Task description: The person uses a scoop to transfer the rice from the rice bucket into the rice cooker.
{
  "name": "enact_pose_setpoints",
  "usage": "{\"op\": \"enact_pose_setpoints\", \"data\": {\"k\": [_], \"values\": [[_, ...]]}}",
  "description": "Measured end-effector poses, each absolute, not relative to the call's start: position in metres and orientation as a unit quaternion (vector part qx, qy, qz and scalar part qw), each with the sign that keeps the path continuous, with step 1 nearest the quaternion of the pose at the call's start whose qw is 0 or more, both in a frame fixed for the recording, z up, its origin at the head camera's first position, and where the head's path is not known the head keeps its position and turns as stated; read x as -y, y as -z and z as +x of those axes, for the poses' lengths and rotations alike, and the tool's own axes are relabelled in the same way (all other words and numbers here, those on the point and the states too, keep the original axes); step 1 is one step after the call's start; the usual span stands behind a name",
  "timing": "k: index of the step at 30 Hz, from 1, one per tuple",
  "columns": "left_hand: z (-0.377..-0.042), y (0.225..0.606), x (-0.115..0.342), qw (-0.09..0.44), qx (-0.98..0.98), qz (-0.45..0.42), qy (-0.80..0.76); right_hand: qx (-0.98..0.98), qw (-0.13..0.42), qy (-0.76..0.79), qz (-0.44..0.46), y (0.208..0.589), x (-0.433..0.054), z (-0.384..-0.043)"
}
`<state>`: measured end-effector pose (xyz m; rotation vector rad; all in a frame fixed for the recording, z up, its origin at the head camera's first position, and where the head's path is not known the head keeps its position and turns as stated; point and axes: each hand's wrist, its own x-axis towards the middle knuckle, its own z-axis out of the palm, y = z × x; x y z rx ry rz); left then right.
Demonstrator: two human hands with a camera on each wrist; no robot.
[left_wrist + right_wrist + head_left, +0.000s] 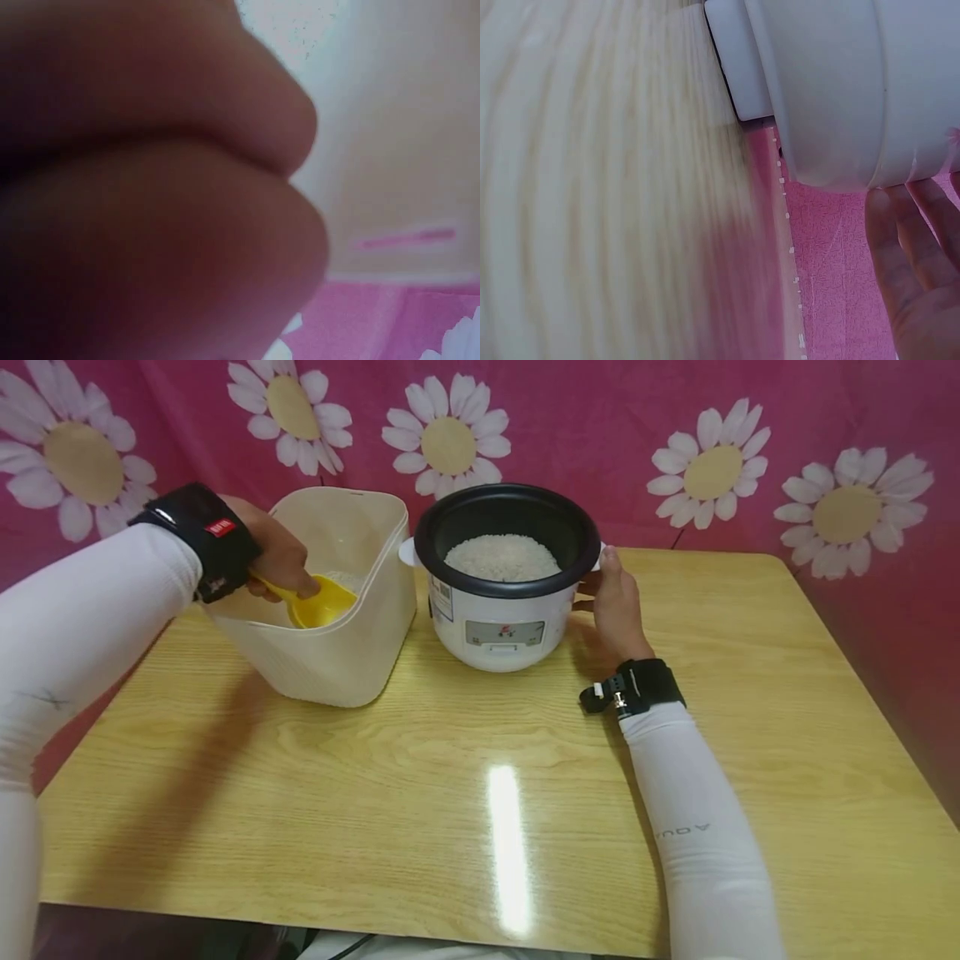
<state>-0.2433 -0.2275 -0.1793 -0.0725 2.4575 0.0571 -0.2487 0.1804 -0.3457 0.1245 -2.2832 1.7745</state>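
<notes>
My left hand [277,547] grips the handle of a yellow scoop [326,603], which dips inside a tall cream-coloured rice bin [337,664]. Some white rice shows in the bin behind the scoop. Blurred fingers [187,225] fill much of the left wrist view and hide the scoop there. To the bin's right stands a white rice cooker [498,639] with a black rim, lidless, with a mound of rice [502,558] inside. My right hand [618,606] holds the cooker at its right side handle, thumb up; its fingertips touch the white side in the right wrist view.
The bin and cooker stand close together near the far edge of the wooden table [375,810]. Behind them hangs a pink cloth [570,427] with large white daisies. A strip of light reflects off the tabletop in front of the cooker.
</notes>
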Motion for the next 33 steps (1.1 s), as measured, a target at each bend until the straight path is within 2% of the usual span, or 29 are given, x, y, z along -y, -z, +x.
{"op": "enact_pose_setpoints", "data": {"k": [4,7,15,21,26,33], "values": [[-0.24,0.176,0.23,0.317,-0.945,-0.06,-0.05,0.779,0.125,-0.613,0.045,0.346,-0.179,-0.249],[-0.241,0.175,0.234,0.323,-0.943,-0.058,-0.053,0.778,0.125,-0.615,0.043,0.347,-0.179,-0.249],[-0.25,0.171,0.257,0.384,-0.923,0.032,-0.003,0.783,0.117,-0.61,0.033,0.346,-0.178,-0.25],[-0.252,0.17,0.265,0.382,-0.919,0.094,0.04,0.787,0.112,-0.606,0.026,0.344,-0.178,-0.249],[-0.25,0.168,0.268,0.367,-0.925,0.093,0.037,0.788,0.113,-0.605,0.029,0.345,-0.177,-0.249],[-0.251,0.163,0.276,0.384,-0.92,0.079,0.007,0.787,0.108,-0.607,0.034,0.344,-0.177,-0.25]]}}
